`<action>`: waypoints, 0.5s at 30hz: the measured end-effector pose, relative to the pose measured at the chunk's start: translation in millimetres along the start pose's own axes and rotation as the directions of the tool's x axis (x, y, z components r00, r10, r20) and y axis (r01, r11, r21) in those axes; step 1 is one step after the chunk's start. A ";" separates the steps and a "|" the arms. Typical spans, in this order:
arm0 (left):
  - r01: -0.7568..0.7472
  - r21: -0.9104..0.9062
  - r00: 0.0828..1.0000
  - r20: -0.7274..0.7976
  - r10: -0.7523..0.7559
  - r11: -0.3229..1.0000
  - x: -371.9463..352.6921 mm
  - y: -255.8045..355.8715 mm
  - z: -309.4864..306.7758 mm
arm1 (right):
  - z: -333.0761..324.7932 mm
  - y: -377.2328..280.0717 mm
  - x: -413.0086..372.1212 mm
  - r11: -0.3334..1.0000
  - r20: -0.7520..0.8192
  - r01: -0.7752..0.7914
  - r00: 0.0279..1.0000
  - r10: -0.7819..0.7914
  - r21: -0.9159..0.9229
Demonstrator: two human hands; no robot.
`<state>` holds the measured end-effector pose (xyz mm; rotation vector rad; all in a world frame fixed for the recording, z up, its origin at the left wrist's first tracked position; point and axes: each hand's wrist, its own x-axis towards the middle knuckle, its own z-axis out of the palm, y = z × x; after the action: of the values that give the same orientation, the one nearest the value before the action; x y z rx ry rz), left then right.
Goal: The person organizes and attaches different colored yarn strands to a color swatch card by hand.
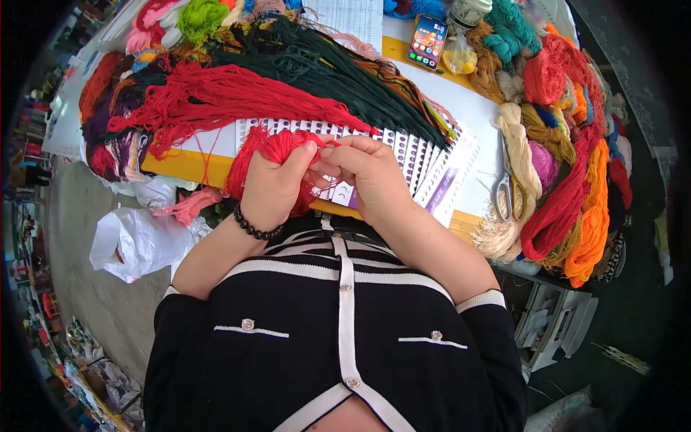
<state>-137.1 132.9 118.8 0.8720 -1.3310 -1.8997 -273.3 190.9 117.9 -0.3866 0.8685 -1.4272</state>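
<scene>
A skein of bright red thread (279,146) is bunched up at the table's near edge, its loose strands hanging toward my lap. My left hand (276,178), with a dark bead bracelet at the wrist, is closed around it, thumb on top. Close beside it, my right hand (368,171) pinches red strands at the skein's right end between thumb and fingers. Under and behind the hands lie white cards with rows of dark holes (410,164). A long bundle of red thread (237,95) stretches across them, next to a dark green bundle (327,78).
Scissors (506,189) lie at the right by cream thread (517,137). Orange thread (592,216) and more coloured skeins pile up at the right edge. A phone (428,42) stands at the back near a small yellow bag (459,57). A white plastic bag (140,241) hangs below left.
</scene>
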 end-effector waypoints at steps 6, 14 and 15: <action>-0.038 -0.035 0.999 -0.028 0.037 0.999 2.4 -1.8 -2.8 | -6.9 3.0 3.3 0.999 -0.070 0.010 0.997 -0.013 -0.038; 0.054 -0.228 0.972 0.233 0.001 0.972 2.8 9.1 -14.3 | -20.2 -6.4 9.8 0.987 0.170 -0.047 0.985 0.021 0.151; -0.012 -0.167 0.984 0.175 0.042 0.986 3.5 4.4 -8.7 | -10.5 -3.2 6.7 0.999 0.106 0.005 0.994 -0.008 0.033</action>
<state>-131.4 124.3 120.3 0.6098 -1.2583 -2.0726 -283.6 186.7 111.5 -0.4369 0.7584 -1.4123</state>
